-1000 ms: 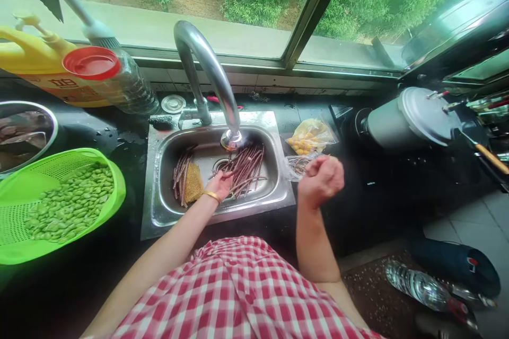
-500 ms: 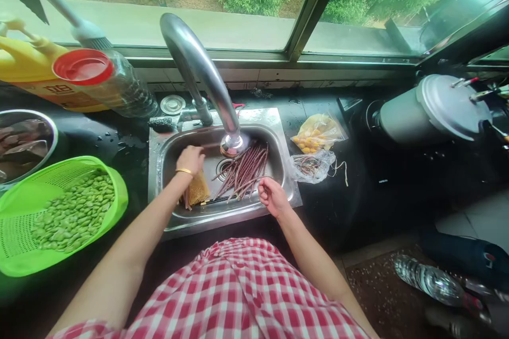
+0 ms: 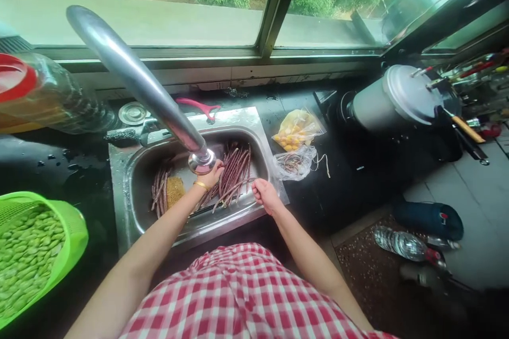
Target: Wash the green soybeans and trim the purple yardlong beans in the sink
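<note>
A steel sink (image 3: 121, 190) holds a pile of purple long beans (image 3: 234, 169) on its right side, a smaller bunch (image 3: 159, 193) on its left and a yellow scouring pad (image 3: 175, 192). The curved tap (image 3: 159, 108) reaches over the basin. My left hand (image 3: 212, 176), with a gold bangle, rests on the beans just under the tap's spout, fingers curled into them. My right hand (image 3: 265, 196) pinches the near ends of a few beans at the sink's right edge.
A green colander of broad beans (image 3: 32, 249) sits at the left. Two plastic bags (image 3: 296, 137) lie right of the sink. A clear jar with a red lid (image 3: 43, 95), a pressure cooker (image 3: 393, 100) and floor bottles (image 3: 401, 243) are around.
My left hand moved from the sink's left side back to the bean pile under the spout. The right hand stays at the pile's near end. The camera shifted right.
</note>
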`<action>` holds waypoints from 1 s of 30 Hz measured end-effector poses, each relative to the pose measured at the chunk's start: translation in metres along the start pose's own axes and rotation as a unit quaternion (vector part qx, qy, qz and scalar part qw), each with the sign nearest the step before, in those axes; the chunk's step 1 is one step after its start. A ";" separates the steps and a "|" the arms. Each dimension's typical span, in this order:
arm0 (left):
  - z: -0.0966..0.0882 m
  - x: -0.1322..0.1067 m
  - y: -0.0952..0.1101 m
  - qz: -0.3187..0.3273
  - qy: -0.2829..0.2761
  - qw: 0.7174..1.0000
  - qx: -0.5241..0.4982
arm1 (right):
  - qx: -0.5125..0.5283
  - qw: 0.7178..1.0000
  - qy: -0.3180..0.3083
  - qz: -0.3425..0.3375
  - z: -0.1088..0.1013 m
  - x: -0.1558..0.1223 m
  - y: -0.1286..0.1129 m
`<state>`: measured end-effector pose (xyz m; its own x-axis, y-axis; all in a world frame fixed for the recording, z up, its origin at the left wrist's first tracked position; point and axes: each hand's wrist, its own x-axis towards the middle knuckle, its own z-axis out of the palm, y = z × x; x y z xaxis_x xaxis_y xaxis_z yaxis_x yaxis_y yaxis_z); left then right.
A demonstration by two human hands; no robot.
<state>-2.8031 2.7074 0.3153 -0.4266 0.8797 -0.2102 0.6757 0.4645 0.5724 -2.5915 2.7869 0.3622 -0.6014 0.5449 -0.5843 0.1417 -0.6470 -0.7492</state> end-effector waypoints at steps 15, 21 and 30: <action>-0.082 -0.091 0.069 0.406 0.125 0.885 0.189 | -0.075 0.975 -0.211 0.012 -0.013 -0.059 -0.045; -0.078 -0.096 0.081 0.428 0.105 0.869 0.227 | -0.101 0.973 -0.204 0.042 -0.011 -0.069 -0.035; -0.074 -0.096 0.083 0.401 0.059 0.898 0.169 | -0.099 0.971 -0.212 0.042 -0.014 -0.077 -0.021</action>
<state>-2.7504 2.6538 0.4413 0.2320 0.9372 0.2604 0.9293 -0.2926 0.2252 -2.5373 2.7661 0.4186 -0.8449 0.1994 -0.4963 0.3272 -0.5413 -0.7746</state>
